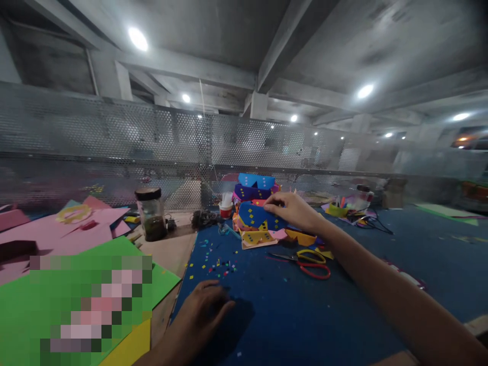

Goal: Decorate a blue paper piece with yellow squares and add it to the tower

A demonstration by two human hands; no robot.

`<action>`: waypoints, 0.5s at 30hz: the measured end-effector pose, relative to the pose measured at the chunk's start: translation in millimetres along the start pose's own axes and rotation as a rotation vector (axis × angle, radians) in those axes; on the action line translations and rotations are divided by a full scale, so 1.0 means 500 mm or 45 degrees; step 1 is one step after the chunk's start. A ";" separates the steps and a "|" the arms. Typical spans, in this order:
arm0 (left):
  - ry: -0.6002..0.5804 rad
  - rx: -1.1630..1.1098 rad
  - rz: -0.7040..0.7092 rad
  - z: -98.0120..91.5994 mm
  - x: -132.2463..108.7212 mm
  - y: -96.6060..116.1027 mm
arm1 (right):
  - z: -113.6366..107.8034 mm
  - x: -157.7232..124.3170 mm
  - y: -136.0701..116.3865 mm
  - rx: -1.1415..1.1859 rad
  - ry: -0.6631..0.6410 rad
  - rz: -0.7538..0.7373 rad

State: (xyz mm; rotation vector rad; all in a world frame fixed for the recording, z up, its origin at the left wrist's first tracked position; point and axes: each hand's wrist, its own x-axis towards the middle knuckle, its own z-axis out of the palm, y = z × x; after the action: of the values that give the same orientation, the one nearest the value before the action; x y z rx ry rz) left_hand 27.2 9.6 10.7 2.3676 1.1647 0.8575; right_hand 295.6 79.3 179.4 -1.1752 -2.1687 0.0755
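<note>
My right hand (293, 209) reaches across to a pile of cut paper masks, its fingertips closed on the upper edge of a blue paper mask (249, 216) dotted with small yellow squares. Behind that one stand a light blue mask (256, 180) and a purple mask (247, 192). A yellow mask (258, 238) lies at the front of the pile. My left hand (206, 307) hovers or rests low over the blue tabletop (290, 315), fingers loosely bent, thumb apart, nothing visible in it. Small coloured paper bits (224, 264) are scattered just beyond it.
Scissors (310, 262) with red and yellow handles lie under my right forearm. To the left are a dark-lidded jar (151, 213), green paper (118, 259) and pink paper (57, 231). A red-and-white cup (225, 208) stands by the pile; perforated metal panels (244, 142) rise behind.
</note>
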 end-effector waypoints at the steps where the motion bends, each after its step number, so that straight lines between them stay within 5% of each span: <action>1: -0.007 0.020 0.013 0.000 0.001 0.000 | -0.002 0.003 -0.002 -0.002 0.006 -0.001; 8: 0.100 0.141 0.090 0.004 0.002 -0.006 | -0.049 0.050 0.001 -0.046 0.109 0.001; 15: 0.243 0.163 0.200 0.006 -0.001 0.008 | -0.096 0.160 0.064 -0.152 0.241 0.048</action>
State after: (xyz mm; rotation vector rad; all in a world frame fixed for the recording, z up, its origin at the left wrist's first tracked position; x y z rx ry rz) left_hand 31.2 6.5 10.2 2.5543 1.1468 1.1127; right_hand 316.2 147.6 247.4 -1.2373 -2.0079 -0.1461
